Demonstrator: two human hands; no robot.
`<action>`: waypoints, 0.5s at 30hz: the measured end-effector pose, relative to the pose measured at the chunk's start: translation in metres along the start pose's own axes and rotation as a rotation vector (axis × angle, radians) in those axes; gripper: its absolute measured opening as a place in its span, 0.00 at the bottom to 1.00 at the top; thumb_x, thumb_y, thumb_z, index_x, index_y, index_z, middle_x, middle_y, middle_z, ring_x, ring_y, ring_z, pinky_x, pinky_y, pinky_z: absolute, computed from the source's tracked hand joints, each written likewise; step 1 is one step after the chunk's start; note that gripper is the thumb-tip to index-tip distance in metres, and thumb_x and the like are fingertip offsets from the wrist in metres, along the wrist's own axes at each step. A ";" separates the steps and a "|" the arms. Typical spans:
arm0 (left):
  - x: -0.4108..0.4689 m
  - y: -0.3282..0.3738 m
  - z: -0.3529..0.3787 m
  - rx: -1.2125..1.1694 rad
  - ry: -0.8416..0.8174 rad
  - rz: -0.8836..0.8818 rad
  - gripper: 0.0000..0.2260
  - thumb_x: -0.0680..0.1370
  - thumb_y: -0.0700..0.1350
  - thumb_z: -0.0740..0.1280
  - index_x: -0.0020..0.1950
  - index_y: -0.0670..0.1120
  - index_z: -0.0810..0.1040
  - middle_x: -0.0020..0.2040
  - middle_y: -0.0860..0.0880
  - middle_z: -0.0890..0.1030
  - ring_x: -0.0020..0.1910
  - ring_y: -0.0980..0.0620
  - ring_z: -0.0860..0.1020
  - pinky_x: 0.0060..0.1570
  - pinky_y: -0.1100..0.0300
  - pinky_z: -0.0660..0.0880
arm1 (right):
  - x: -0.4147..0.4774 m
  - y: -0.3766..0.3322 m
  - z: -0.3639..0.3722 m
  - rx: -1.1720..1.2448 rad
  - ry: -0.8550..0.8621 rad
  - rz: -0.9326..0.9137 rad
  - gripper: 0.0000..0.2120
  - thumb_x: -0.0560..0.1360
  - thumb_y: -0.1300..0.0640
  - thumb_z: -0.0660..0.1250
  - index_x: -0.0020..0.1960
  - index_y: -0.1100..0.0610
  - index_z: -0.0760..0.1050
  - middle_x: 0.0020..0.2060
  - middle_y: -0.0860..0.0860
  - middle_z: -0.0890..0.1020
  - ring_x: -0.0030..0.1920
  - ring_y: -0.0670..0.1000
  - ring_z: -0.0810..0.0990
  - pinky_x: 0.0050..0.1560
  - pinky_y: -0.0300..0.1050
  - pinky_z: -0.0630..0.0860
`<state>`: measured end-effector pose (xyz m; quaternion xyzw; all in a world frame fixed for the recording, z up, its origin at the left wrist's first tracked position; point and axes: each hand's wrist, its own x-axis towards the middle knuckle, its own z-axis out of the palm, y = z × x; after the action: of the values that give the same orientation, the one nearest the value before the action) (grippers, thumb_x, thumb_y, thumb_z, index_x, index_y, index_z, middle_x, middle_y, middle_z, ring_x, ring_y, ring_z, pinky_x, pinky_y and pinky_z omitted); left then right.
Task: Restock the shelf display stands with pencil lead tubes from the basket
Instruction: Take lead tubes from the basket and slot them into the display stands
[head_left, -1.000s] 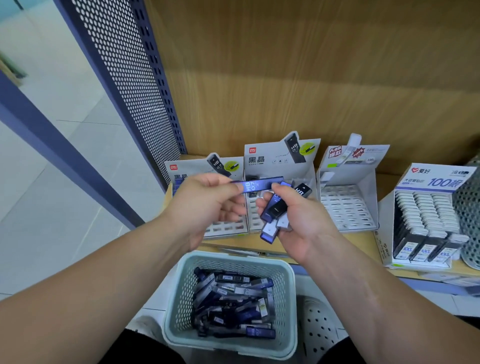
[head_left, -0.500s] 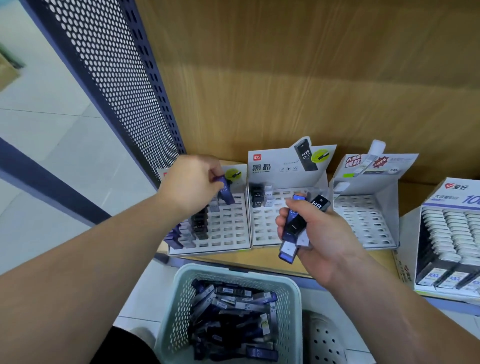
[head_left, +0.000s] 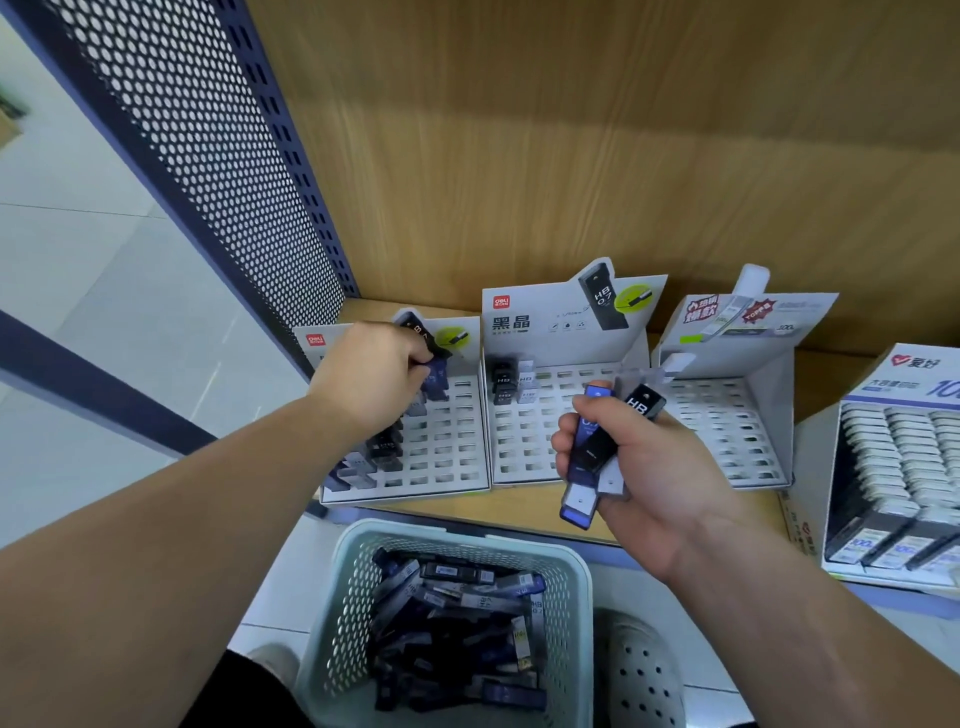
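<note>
My left hand (head_left: 371, 376) pinches a blue lead tube (head_left: 435, 375) against the top rows of the left display stand (head_left: 457, 447), whose left columns hold several tubes. Over the shelf edge my right hand (head_left: 631, 467) grips a bunch of lead tubes (head_left: 597, 447), blue and black, in front of the middle stand (head_left: 524, 441). That stand has a few tubes in its top left slots. A pale green basket (head_left: 576, 566) with several tubes stands on the floor below.
A third white stand (head_left: 727, 415) with bare slots sits to the right, then a full box of white-capped tubes (head_left: 893, 467). A perforated blue metal panel (head_left: 208, 156) rises at the left. Wooden back wall behind. A white perforated shoe (head_left: 644, 670) beside the basket.
My left hand took one blue tube from the right hand's bunch, carried it left and down to the left stand's upper slots. The right hand stayed in front of the middle stand.
</note>
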<state>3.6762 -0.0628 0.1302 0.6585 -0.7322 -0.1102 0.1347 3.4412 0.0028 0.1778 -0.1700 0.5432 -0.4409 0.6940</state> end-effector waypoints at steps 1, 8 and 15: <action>-0.001 0.001 0.000 -0.006 0.009 0.012 0.07 0.78 0.42 0.69 0.53 0.45 0.86 0.49 0.45 0.85 0.48 0.44 0.81 0.48 0.51 0.78 | 0.000 0.000 0.001 0.000 -0.004 0.001 0.03 0.80 0.64 0.67 0.47 0.61 0.76 0.33 0.56 0.80 0.31 0.52 0.80 0.32 0.44 0.79; -0.002 -0.004 0.010 0.020 -0.017 0.063 0.05 0.77 0.42 0.70 0.49 0.44 0.86 0.45 0.44 0.84 0.46 0.43 0.81 0.46 0.48 0.78 | -0.002 -0.001 0.001 0.000 -0.006 0.001 0.02 0.80 0.64 0.68 0.48 0.61 0.77 0.33 0.55 0.80 0.31 0.52 0.80 0.33 0.43 0.80; 0.000 -0.001 0.016 0.184 -0.121 0.079 0.10 0.80 0.47 0.64 0.54 0.48 0.84 0.56 0.46 0.77 0.51 0.44 0.78 0.45 0.50 0.78 | -0.003 -0.002 0.002 0.056 -0.041 0.013 0.03 0.79 0.63 0.68 0.48 0.62 0.78 0.35 0.57 0.82 0.33 0.52 0.82 0.34 0.44 0.81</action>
<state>3.6720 -0.0628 0.1149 0.6310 -0.7712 -0.0767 0.0337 3.4426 0.0040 0.1817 -0.1562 0.5174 -0.4479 0.7122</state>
